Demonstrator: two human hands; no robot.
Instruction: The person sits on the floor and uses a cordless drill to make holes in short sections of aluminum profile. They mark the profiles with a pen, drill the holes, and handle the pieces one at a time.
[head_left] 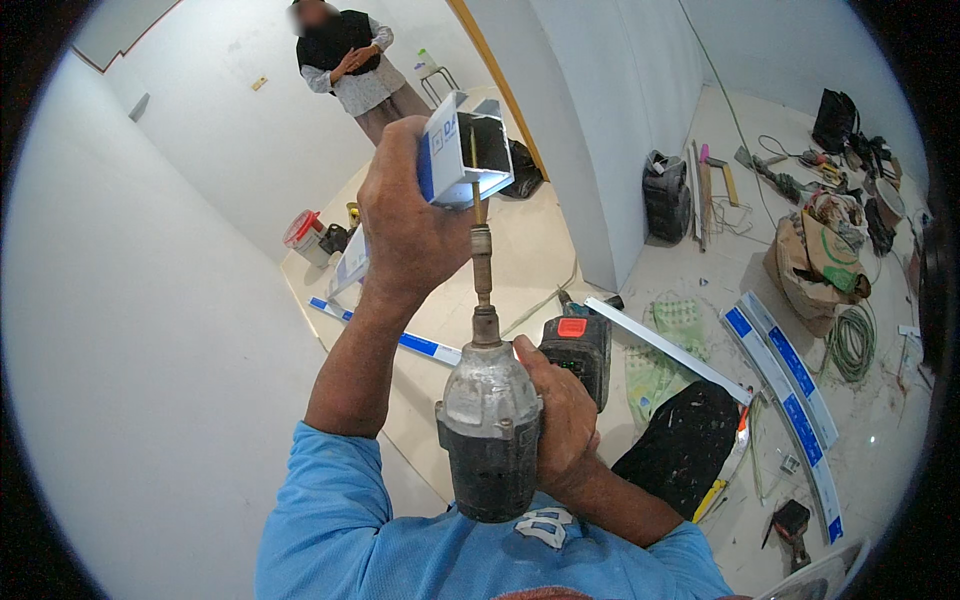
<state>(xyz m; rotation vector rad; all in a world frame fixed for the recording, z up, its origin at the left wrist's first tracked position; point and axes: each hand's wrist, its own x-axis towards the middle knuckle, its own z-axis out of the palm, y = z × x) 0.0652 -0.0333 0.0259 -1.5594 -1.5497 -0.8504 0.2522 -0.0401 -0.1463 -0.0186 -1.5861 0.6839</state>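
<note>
A short white and blue metal channel (440, 165), its open end facing me, is gripped by my left hand (412, 215) at upper middle. My right hand (565, 410) is wrapped around the handle of an impact driver (490, 400) with a silver nose and dark rear. Its long bit (480, 212) reaches up to the channel's open end; whether the tip touches a screw there cannot be made out. Just past my right hand shows a dark block with a red label (575, 345), which may be the driver's battery.
White walls flank a doorway; a person (350, 65) stands beyond it, hands together. White and blue strips (800, 420) lie on the floor at right, near a brown sack (815, 260), coiled cable (850, 343) and hand tools (725, 180). A red-lidded bucket (308, 235) stands left.
</note>
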